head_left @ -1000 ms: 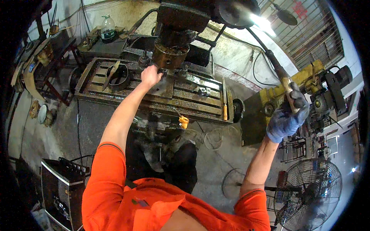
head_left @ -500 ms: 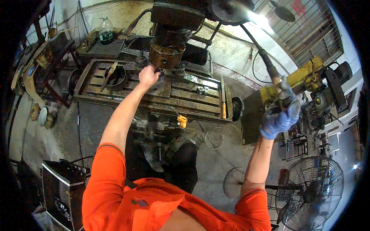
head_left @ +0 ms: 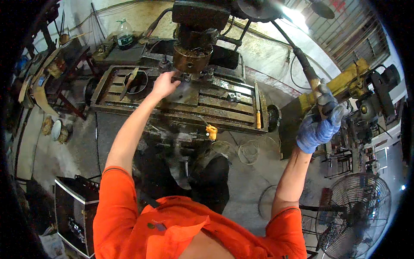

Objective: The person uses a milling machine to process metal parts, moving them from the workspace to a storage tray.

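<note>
My bare left hand [head_left: 165, 85] reaches over the slotted machine table [head_left: 172, 108], just left of and below the round spindle head [head_left: 192, 58]. Its fingers are curled closed; whatever lies within them is too small or hidden to name. A blue-grey work glove covers my right hand [head_left: 318, 129], raised at the right. Its fingers wrap round the lower end of a long lever handle [head_left: 311, 75] that slopes down from the machine's upper part. Below the spindle, a small dark metal piece [head_left: 186, 78] is partly visible beside the left hand.
A round container [head_left: 139, 88] with a brush [head_left: 128, 84] sits on the table's left part. Small metal blocks [head_left: 233, 96] and a yellow-handled file [head_left: 258, 120] lie to the right. A yellow air gun [head_left: 211, 132] hangs at the front edge. A large fan [head_left: 355, 216] stands lower right.
My left hand has shifted slightly left, away from the spindle head. The right hand keeps its grip on the lever handle. The whole view has swung a little, so the scene sits further right.
</note>
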The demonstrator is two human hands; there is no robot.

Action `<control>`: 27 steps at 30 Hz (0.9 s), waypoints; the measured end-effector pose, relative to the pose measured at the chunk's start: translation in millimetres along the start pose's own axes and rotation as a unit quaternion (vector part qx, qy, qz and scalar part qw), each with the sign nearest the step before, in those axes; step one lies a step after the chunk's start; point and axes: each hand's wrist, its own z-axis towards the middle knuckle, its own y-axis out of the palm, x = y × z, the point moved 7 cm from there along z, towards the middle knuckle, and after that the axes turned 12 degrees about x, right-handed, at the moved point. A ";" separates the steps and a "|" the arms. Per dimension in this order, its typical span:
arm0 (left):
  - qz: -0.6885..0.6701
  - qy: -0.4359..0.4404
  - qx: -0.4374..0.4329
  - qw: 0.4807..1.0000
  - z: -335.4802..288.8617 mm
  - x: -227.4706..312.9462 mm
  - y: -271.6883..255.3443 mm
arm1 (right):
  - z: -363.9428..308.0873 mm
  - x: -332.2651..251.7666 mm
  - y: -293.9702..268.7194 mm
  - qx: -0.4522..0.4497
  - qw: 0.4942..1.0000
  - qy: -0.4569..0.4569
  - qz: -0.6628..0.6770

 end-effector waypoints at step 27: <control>0.235 -0.275 0.184 0.914 -402.8 -228.6 -474.5 | -41.5 3.8 -12.3 -0.090 0.918 -0.159 -0.352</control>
